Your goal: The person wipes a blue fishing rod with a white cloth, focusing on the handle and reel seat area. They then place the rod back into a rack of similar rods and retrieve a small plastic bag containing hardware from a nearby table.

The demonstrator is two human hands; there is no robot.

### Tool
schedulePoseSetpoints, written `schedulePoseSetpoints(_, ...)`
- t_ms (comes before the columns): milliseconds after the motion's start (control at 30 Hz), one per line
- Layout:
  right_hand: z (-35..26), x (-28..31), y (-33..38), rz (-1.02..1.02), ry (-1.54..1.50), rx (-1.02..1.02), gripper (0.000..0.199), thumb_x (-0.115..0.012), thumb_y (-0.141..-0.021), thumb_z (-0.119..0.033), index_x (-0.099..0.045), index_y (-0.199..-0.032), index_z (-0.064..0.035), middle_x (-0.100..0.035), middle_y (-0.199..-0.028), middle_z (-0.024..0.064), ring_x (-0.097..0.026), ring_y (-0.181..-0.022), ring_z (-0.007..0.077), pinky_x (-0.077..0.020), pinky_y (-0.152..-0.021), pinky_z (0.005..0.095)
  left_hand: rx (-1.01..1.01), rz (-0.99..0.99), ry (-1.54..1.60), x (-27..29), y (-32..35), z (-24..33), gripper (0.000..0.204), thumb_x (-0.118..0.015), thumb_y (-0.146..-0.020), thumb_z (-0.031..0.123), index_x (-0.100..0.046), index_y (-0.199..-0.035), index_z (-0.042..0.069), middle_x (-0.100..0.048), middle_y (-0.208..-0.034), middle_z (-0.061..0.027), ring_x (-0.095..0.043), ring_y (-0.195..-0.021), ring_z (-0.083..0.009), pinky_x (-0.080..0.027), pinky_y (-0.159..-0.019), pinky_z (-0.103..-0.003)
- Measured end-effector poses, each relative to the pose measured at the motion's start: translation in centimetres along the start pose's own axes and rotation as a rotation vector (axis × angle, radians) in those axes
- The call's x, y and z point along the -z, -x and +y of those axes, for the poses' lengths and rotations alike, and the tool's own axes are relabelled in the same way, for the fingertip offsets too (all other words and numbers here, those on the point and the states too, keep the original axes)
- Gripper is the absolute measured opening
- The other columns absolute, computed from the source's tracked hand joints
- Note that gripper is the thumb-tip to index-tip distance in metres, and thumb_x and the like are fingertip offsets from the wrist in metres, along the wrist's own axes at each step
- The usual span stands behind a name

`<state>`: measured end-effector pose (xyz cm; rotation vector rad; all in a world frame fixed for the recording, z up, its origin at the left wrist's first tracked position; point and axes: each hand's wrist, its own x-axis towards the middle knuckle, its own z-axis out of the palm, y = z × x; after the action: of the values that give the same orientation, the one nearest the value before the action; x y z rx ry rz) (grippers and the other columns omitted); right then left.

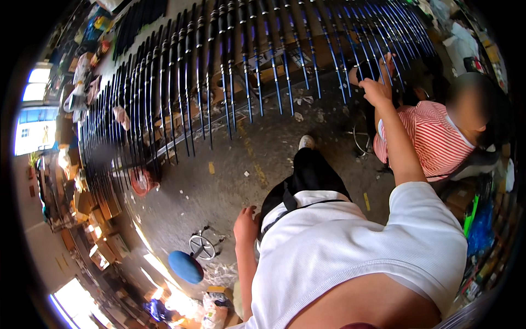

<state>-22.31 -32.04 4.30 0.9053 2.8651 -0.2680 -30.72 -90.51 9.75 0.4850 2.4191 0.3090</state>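
Note:
Long fishing rods (226,66) with black grips and blue or dark shafts stand side by side in a wide row across the far side. My right arm stretches forward to the right part of the row. There my right hand (377,92) is closed with bent fingers, close to the blue rod ends. What lies between its fingertips is too small to make out. My left hand (246,223) hangs beside my hip, fingers loosely bent and somewhat apart, with nothing visible in it.
A person in a red-and-white striped shirt (422,137) sits close on my right, a hand (388,63) among the rods. A blue round stool (186,267) is at lower left. A red bucket (143,182) stands below the rods; cardboard boxes (109,247) line the left.

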Motion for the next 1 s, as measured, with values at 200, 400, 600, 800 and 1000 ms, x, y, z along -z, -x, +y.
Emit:
schedulePoseSetpoints(200, 1.8, -1.5, 1.0, 0.075, 0.027, 0.058, 0.036, -0.07, -0.068, -0.005, -0.064, -0.103, -0.0151, -0.064, -0.101, 0.0095, -0.06, -0.098, 0.0307, -0.0493, -0.079, 0.0408, 0.082, 0.038, 0.008, 0.4, 2.7, -3.6, 0.026, -0.062, -0.085, 0.023, -0.063, -0.109, 0.013, -0.064, -0.105, -0.0091, -0.062, -0.094, -0.0296, -0.05, -0.078, -0.04)
schedulePoseSetpoints(400, -5.2, 3.0, 4.8, 0.135, -0.132, 0.114, 0.028, -0.065, -0.078, -0.005, -0.061, -0.105, -0.0072, -0.062, -0.093, 0.0134, -0.061, -0.082, 0.0316, -0.0486, -0.072, 0.0378, 0.089, 0.164, 0.25, 3.1, 6.7, -4.5, 0.029, -0.064, -0.083, 0.017, -0.063, -0.111, 0.011, -0.064, -0.104, -0.0093, -0.063, -0.089, -0.026, -0.05, -0.074, -0.035)
schedulePoseSetpoints(600, -19.1, 4.9, 8.7, 0.059, -0.186, 0.406, 0.018, -0.061, -0.08, -0.008, -0.064, -0.098, -0.0071, -0.063, -0.09, 0.0107, -0.062, -0.085, 0.0312, -0.0493, -0.072, 0.0376, -0.503, 0.453, 0.696, 14.6, 14.3, 0.0, 0.056, -0.068, -0.082, 0.025, -0.05, -0.131, 0.006, -0.055, -0.127, -0.0141, -0.059, -0.096, -0.0215, -0.048, -0.078, -0.035)
schedulePoseSetpoints(800, -32.6, 2.6, 13.2, -0.121, -0.278, 0.729, 0.013, -0.062, -0.08, -0.011, -0.066, -0.092, -0.008, -0.064, -0.089, 0.0097, -0.063, -0.084, 0.031, -0.0506, -0.072, 0.0393, -1.203, 0.63, 1.476, 20.0, 24.5, 4.8, 0.06, -0.062, -0.088, 0.04, -0.044, -0.137, 0.012, -0.055, -0.126, -0.0101, -0.048, -0.119, -0.0342, -0.042, -0.089, -0.043)
schedulePoseSetpoints(1000, -38.7, 1.8, 15.0, -0.231, -0.231, 0.904, 0.011, -0.061, -0.08, -0.008, -0.066, -0.09, -0.0076, -0.063, -0.087, 0.009, -0.063, -0.083, 0.0303, -0.0506, -0.071, 0.0391, -0.997, 1.146, 2.084, 21.8, 27.7, 12.7, 0.04, -0.057, -0.091, 0.037, -0.054, -0.125, 0.017, -0.061, -0.111, -0.0006, -0.052, -0.109, -0.0287, -0.042, -0.089, -0.041)
